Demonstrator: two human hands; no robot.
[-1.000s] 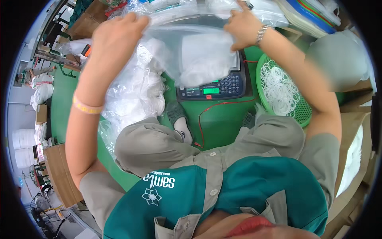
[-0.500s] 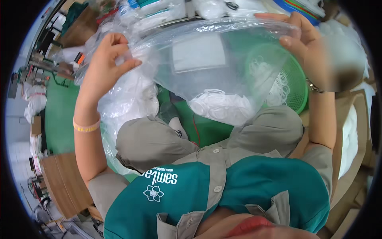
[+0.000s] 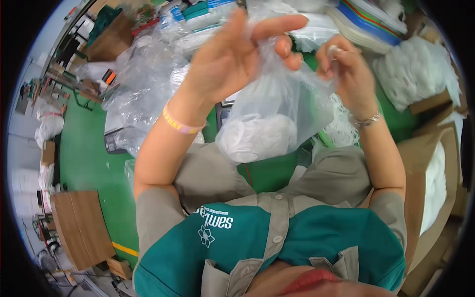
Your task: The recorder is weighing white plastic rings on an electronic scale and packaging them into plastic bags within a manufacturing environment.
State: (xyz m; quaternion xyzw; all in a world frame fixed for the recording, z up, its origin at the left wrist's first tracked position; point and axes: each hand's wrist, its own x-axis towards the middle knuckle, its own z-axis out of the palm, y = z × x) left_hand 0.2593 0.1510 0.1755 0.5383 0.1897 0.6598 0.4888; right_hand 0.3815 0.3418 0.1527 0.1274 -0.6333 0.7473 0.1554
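Observation:
I hold a clear plastic bag [image 3: 277,106] up in front of me by its gathered top. A heap of white rings [image 3: 252,136] hangs in its bottom. My left hand [image 3: 232,54] pinches the bag's neck, its index finger stretched out to the right. My right hand [image 3: 344,69] grips the same neck from the right side, close to the left hand. A yellow band sits on my left wrist and a metal bracelet on my right wrist. The bag hangs over my lap and hides the scale behind it.
Crumpled clear plastic bags [image 3: 143,74] lie at the left on the green surface [image 3: 84,148]. More white rings [image 3: 346,128] show behind the bag in a green basket. A cardboard box [image 3: 435,183] with white filling stands at the right. Stacked coloured sheets [image 3: 366,22] lie at the top.
Both hands came together from a wide spread, gathering the bag's open mouth into a bunched neck. The white rings now hang lower in the bag.

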